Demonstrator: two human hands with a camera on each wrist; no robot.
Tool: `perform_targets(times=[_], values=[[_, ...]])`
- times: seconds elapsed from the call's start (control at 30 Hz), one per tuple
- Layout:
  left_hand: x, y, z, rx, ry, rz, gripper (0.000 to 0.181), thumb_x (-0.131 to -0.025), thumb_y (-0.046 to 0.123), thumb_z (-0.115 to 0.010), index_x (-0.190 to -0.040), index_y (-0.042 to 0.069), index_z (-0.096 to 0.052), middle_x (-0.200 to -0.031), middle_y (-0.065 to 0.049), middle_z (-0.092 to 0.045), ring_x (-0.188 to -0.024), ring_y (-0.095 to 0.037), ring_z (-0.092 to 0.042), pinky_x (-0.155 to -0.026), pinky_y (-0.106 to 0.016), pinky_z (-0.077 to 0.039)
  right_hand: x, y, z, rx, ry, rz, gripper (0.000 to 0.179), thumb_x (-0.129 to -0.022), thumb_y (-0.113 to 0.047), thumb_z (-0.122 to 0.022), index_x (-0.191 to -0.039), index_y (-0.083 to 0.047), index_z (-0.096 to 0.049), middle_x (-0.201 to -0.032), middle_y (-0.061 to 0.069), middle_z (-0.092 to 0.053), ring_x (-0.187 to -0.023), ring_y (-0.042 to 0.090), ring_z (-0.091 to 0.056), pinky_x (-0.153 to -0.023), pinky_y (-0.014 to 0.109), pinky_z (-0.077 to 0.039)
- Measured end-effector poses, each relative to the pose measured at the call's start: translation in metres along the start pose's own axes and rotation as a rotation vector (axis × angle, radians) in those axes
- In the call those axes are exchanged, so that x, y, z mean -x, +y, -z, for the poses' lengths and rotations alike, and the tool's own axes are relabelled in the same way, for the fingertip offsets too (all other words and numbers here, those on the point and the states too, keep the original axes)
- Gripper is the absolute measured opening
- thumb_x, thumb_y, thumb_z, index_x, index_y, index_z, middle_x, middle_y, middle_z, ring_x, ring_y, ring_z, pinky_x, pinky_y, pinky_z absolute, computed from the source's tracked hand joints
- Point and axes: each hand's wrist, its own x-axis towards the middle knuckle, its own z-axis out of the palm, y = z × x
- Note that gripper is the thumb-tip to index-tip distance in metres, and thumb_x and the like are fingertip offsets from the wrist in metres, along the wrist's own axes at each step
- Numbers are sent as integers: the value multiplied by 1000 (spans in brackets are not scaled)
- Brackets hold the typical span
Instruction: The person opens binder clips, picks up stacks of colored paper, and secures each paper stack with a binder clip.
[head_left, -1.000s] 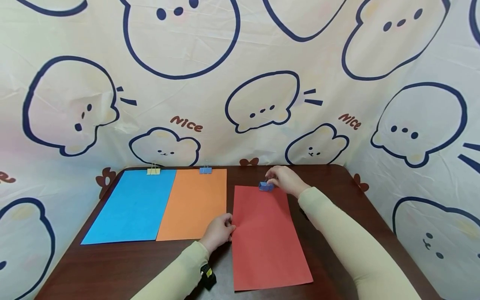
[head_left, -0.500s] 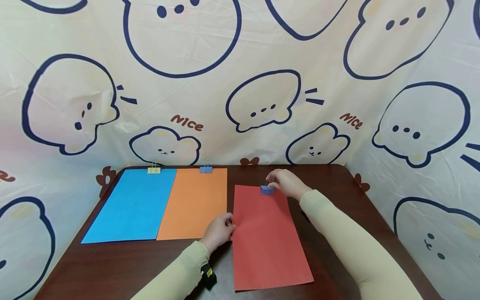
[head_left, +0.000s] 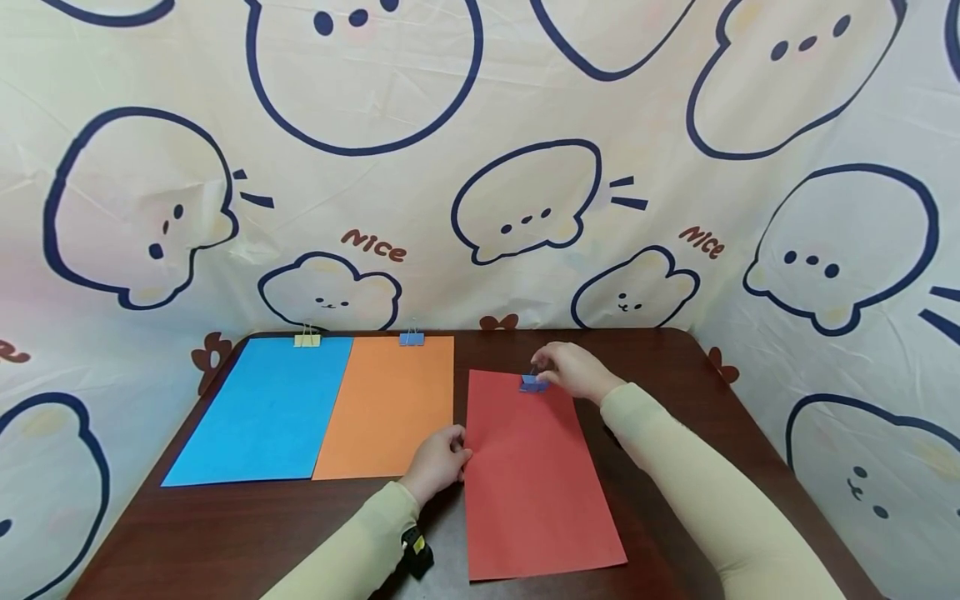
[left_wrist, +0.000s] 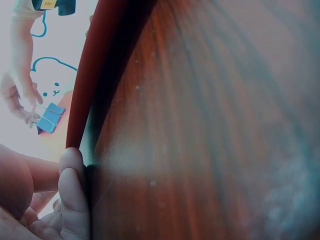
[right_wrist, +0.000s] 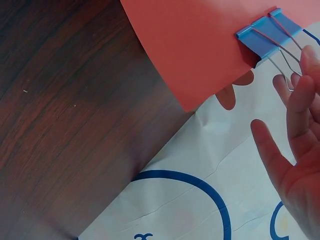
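A red sheet of paper [head_left: 536,483] is at the middle right of the table, its top edge lifted towards the head camera. My left hand [head_left: 437,463] pinches the sheet's left edge between thumb and fingers; the left wrist view shows that edge raised above the wood. At the top edge, my right hand [head_left: 576,371] holds a blue binder clip [head_left: 533,383] by its wire handles. The right wrist view shows the clip [right_wrist: 265,37] over the paper's edge, with thumb and fingers at the wires and the little finger [right_wrist: 270,147] standing apart.
To the left lie a blue sheet [head_left: 262,408] with a yellow binder clip [head_left: 307,341] and an orange sheet [head_left: 397,408] with a blue binder clip [head_left: 412,339], side by side. A patterned cloth [head_left: 420,200] stands behind the brown table [head_left: 187,533].
My right hand and its binder clip have come slightly down, so the clip sits lower over the red sheet's top edge. The left hand stays in place.
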Motion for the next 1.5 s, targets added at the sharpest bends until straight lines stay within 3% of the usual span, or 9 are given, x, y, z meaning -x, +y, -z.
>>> perform_targets(times=[0.23, 0.4, 0.93, 1.5], values=[[1, 1, 1, -3, 4, -21, 9, -98, -2, -62, -94, 3, -56, -74, -4, -53, -50, -12, -55, -52, -26, -47, 5, -1, -2, 23, -24, -16, 40, -96, -26, -75, -131, -9, -66, -125, 8, -68, -116, 24, -64, -106, 45, -52], [-1, -2, 0, -8, 1, 2, 5, -98, 0, -63, -97, 3, -59, -74, -5, -54, -51, -12, -55, -53, -28, -46, 9, -1, -7, 31, -16, -19, 47, -97, -28, -74, -138, -10, -61, -132, 9, -64, -122, 25, -63, -108, 45, -50], [-2, -2, 0, -12, -3, 12, 5, -98, 1, -64, -99, 3, -59, -78, -5, -53, -52, -12, -55, -53, -28, -49, 12, -4, -27, -98, 22, -56, 58, -106, -19, -59, -158, -4, -39, -154, 18, -46, -138, 32, -53, -115, 49, -42], [-2, -2, -2, -31, -7, 2, 3, -99, 2, -62, -102, 1, -62, -79, -6, -55, -55, -13, -57, -54, -30, -52, 4, -6, -47, -167, 79, -116, 48, -105, -10, -57, -152, -4, -48, -150, 19, -52, -138, 33, -54, -115, 48, -43]])
